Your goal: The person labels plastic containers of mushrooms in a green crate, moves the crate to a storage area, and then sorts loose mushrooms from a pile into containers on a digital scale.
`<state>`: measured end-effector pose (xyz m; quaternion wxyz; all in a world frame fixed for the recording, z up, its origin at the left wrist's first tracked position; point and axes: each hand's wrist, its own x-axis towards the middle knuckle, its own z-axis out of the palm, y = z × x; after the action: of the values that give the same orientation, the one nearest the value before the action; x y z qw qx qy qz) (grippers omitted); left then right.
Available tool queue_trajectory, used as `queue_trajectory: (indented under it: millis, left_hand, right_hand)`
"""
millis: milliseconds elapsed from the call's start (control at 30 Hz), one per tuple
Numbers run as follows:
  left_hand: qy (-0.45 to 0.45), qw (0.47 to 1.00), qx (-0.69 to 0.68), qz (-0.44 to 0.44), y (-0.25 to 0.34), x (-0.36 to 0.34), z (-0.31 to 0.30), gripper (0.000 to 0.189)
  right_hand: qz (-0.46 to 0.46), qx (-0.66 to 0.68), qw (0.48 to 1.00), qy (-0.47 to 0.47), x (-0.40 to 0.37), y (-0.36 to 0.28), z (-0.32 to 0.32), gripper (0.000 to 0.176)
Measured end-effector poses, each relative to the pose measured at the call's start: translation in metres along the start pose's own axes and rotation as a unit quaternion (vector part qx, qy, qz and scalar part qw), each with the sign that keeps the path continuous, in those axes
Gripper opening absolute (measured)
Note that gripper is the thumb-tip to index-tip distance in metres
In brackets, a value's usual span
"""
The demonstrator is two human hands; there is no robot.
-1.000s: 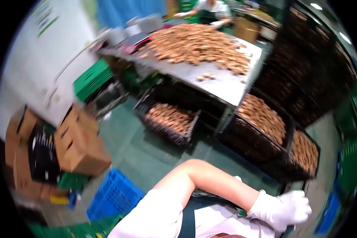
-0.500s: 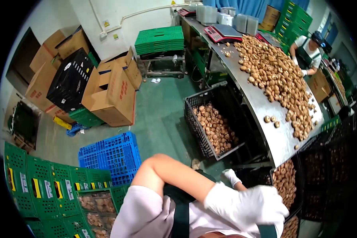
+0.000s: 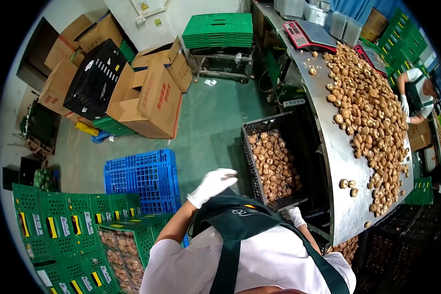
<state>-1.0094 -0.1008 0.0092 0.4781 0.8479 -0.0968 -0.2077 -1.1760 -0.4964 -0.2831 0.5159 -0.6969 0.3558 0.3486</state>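
Observation:
My left hand point(image 3: 213, 186), in a white glove, is in the air in front of my apron, left of the black crate, with its fingers stretched out and nothing in them. My right hand point(image 3: 295, 216), also gloved, is at the near rim of the black crate point(image 3: 250, 156); its fingers appear closed on the rim, though partly hidden. Brown mushrooms point(image 3: 275, 169) lie inside this crate, which stands on the floor beside the metal table point(image 3: 335, 196).
A large heap of mushrooms point(image 3: 365, 103) covers much of the table, with a red scale point(image 3: 299, 36) behind it. A blue pallet point(image 3: 142, 176) and stacked green crates point(image 3: 59, 220) stand left. A co-worker point(image 3: 416, 90) stands beyond the table.
My left hand has swung from my right side across to the left, in front of my body. My right hand has come to the crate's near rim. The view has shifted.

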Motion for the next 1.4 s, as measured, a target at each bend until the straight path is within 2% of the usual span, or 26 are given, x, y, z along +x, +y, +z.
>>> queue_trajectory:
  millis: [67, 133, 200, 233, 267, 333, 400, 467, 500, 533, 600, 633, 667, 733, 800, 967, 1000, 1067, 1133, 1200, 1267, 1333, 1367, 1400]
  left_hand:
    - [0.043, 0.995, -0.009, -0.094, -0.073, 0.008, -0.018, 0.033]
    - [0.053, 0.983, 0.041, -0.173, -0.127, 0.012, -0.040, 0.033]
    - [0.080, 0.974, 0.028, -0.210, -0.210, 0.019, -0.053, 0.034]
    - [0.078, 0.967, 0.006, -0.243, -0.249, 0.022, -0.061, 0.034]
    - [0.075, 0.958, -0.015, -0.277, -0.272, 0.031, -0.071, 0.033]
    - [0.086, 0.929, -0.058, -0.355, -0.267, 0.055, -0.100, 0.032]
    - [0.092, 0.918, -0.069, -0.379, -0.291, 0.090, -0.129, 0.031]
    - [0.081, 0.935, 0.009, -0.344, -0.304, 0.134, -0.161, 0.032]
    - [0.056, 0.949, 0.079, -0.299, -0.290, 0.160, -0.183, 0.033]
    - [0.049, 0.956, 0.122, -0.261, -0.273, 0.185, -0.202, 0.034]
    - [0.059, 0.964, 0.183, -0.183, -0.263, 0.237, -0.234, 0.033]
    - [0.056, 0.976, 0.151, -0.144, -0.238, 0.260, -0.254, 0.033]
    - [0.046, 0.979, 0.109, -0.167, -0.226, 0.285, -0.269, 0.035]
    - [0.035, 0.975, 0.118, -0.184, -0.210, 0.337, -0.294, 0.035]
    - [0.043, 0.975, 0.143, -0.164, -0.191, 0.385, -0.314, 0.034]
    - [0.049, 0.991, 0.102, -0.070, -0.180, 0.502, -0.351, 0.032]
    - [0.049, 0.993, 0.087, -0.058, -0.178, 0.528, -0.358, 0.031]
    - [0.062, 0.995, 0.070, -0.025, -0.168, 0.580, -0.375, 0.030]
    - [0.083, 0.991, 0.107, 0.010, -0.178, 0.644, -0.389, 0.032]
    - [0.099, 0.986, 0.130, 0.016, -0.146, 0.696, -0.411, 0.033]
    - [0.109, 0.985, 0.132, 0.015, -0.147, 0.754, -0.426, 0.038]
    - [0.099, 0.979, 0.179, 0.024, -0.151, 0.809, -0.439, 0.039]
    - [0.091, 0.972, 0.216, 0.035, -0.145, 0.835, -0.446, 0.038]
    - [0.083, 0.973, 0.211, 0.040, -0.141, 0.859, -0.453, 0.039]
  right_hand:
    - [-0.097, 0.040, 0.994, 0.043, 0.025, -0.028, 0.003, 0.017]
    - [-0.104, 0.060, 0.992, 0.029, 0.044, -0.069, 0.005, 0.018]
    - [-0.116, 0.017, 0.992, 0.043, 0.029, -0.143, 0.012, 0.019]
    - [-0.059, 0.056, 0.996, 0.027, 0.039, -0.165, 0.016, 0.021]
    - [-0.063, 0.059, 0.996, 0.027, 0.055, -0.182, 0.017, 0.021]
    - [-0.061, 0.096, 0.994, -0.010, 0.086, -0.214, 0.025, 0.021]
    - [-0.054, 0.125, 0.991, 0.003, 0.105, -0.256, 0.035, 0.022]
    - [-0.077, 0.101, 0.991, -0.036, 0.162, -0.270, 0.038, 0.023]
    - [-0.043, 0.123, 0.991, 0.005, 0.152, -0.303, 0.045, 0.022]
    - [-0.058, 0.089, 0.994, 0.020, 0.156, -0.327, 0.049, 0.019]
    - [-0.138, -0.028, 0.990, -0.017, 0.181, -0.360, 0.048, 0.019]
    - [-0.181, -0.083, 0.980, -0.030, 0.196, -0.375, 0.047, 0.019]
    - [-0.150, -0.084, 0.985, -0.010, 0.216, -0.391, 0.048, 0.021]
    - [-0.102, 0.012, 0.994, 0.045, 0.189, -0.460, 0.056, 0.021]
    - [-0.074, 0.156, 0.985, -0.018, 0.207, -0.485, 0.057, 0.025]
    - [-0.066, 0.024, 0.997, -0.018, 0.237, -0.565, 0.048, 0.025]
    - [-0.048, 0.024, 0.998, -0.029, 0.253, -0.579, 0.047, 0.024]
    - [-0.030, 0.121, 0.991, -0.049, 0.333, -0.560, 0.049, 0.020]
    - [-0.010, -0.015, 1.000, -0.023, 0.309, -0.644, 0.044, 0.021]
    - [-0.035, -0.019, 0.998, -0.056, 0.350, -0.682, 0.039, 0.021]
    - [-0.037, 0.020, 0.998, -0.041, 0.376, -0.732, 0.036, 0.021]
    - [-0.072, -0.043, 0.995, -0.055, 0.399, -0.784, 0.029, 0.021]
    - [-0.036, 0.026, 0.999, -0.024, 0.412, -0.809, 0.031, 0.021]
    - [-0.122, 0.004, 0.992, -0.044, 0.424, -0.823, 0.028, 0.021]
